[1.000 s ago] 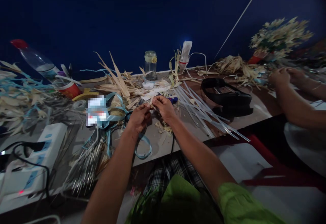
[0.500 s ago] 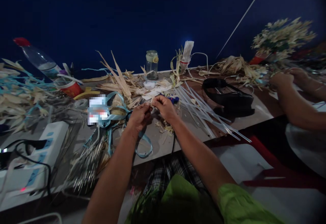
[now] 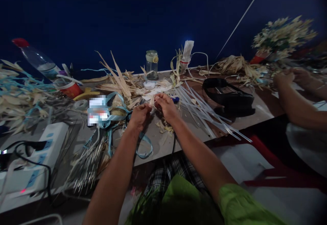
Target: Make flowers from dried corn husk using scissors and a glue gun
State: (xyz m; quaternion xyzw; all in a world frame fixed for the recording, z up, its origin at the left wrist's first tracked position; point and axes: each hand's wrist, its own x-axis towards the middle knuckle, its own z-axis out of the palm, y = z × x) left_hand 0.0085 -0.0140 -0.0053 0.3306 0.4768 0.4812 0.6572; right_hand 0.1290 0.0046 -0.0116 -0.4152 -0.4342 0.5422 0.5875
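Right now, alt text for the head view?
Two bare hands nearly meet over a cluttered table, a small pale piece held between them. Beyond are dried leaves and a lidded jar; translucent sticks and a black strapped item lie right, a power strip left.

Held piece (image 3: 152,103) papery, matt. Husks (image 3: 123,89) dry, rough. Tubes (image 3: 204,108) smooth, glossy plastic. Wires (image 3: 87,172) shiny metal. Power strip (image 3: 55,138) smooth plastic. Sleeve (image 3: 237,201) cloth.

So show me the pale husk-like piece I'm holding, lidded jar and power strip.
Pale husk-like piece (image 3: 152,101): head view, exposed part.
Lidded jar (image 3: 151,70): head view, clear body.
Power strip (image 3: 53,150): head view, white casing.
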